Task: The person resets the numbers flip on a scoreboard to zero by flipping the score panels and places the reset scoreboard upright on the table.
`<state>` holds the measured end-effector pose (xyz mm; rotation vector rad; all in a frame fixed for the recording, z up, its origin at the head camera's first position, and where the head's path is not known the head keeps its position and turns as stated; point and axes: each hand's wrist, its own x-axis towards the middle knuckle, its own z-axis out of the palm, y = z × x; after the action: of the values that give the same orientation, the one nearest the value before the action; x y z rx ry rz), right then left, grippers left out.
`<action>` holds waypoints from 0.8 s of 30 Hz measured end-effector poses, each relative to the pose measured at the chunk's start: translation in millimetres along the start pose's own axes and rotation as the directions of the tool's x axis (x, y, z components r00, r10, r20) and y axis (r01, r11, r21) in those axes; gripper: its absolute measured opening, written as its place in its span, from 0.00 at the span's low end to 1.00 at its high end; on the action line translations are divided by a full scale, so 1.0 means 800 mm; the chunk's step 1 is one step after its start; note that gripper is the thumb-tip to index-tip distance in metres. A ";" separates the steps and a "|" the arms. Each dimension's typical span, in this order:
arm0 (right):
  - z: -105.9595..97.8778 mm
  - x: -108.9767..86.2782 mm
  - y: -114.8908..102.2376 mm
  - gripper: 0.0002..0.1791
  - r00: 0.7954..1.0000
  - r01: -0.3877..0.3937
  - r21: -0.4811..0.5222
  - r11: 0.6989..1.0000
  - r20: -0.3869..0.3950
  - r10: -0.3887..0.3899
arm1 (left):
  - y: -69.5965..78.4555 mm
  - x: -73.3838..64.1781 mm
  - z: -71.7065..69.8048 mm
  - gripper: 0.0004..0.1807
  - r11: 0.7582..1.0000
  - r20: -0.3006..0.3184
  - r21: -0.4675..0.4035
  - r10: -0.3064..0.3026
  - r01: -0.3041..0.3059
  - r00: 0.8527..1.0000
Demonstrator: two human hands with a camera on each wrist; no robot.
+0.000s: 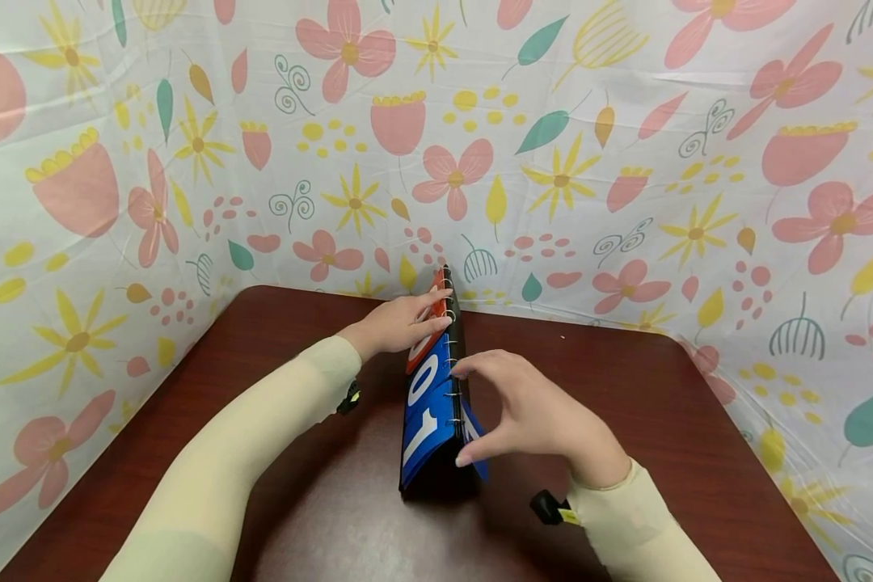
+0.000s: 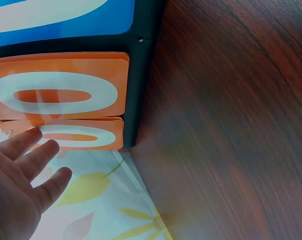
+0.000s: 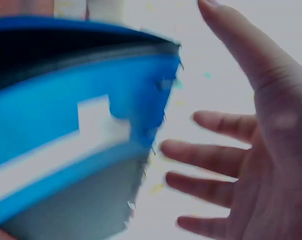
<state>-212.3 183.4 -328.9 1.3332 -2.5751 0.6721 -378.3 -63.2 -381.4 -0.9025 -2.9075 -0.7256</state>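
Note:
A tabletop flip scoreboard (image 1: 423, 416) stands like a tent on the table, seen nearly end-on in the head view. Blue number cards (image 1: 426, 388) showing 1 and 0 hang at its near end, with red-orange cards (image 2: 65, 95) showing 0 farther back. My left hand (image 1: 393, 323) reaches over the far part, fingertips touching the ringed top edge; its fingers look loose in the left wrist view. To the right of the near end is my right hand (image 1: 541, 412), thumb and fingers spread apart. The right wrist view shows a gap between that hand (image 3: 261, 145) and the blue card (image 3: 65, 115).
The dark reddish-brown table (image 1: 589, 372) extends around the scoreboard on both sides. A white cloth (image 1: 626, 105) printed with flowers and leaves hangs behind the table and along its sides. Small black straps or devices (image 1: 548, 508) sit at both wrists.

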 end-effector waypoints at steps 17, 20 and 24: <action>0.024 0.000 0.023 0.46 0.857 -0.364 -0.093 0.927 0.356 0.373 | 0.000 0.000 0.001 0.40 0.999 -0.005 -0.026 -0.023 0.022 1.000; 0.022 0.000 0.023 0.42 0.854 -0.365 -0.083 0.927 0.368 0.369 | 0.000 -0.001 0.001 0.40 0.999 -0.005 -0.025 -0.023 0.022 1.000; 0.017 -0.002 0.024 0.42 0.858 -0.373 -0.054 0.926 0.359 0.367 | 0.000 -0.001 0.001 0.40 1.000 -0.003 -0.018 -0.020 0.020 1.000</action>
<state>-226.3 188.2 -347.3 1.0506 -3.1833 0.5412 -377.6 -63.1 -382.3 -0.8740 -2.9160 -0.7547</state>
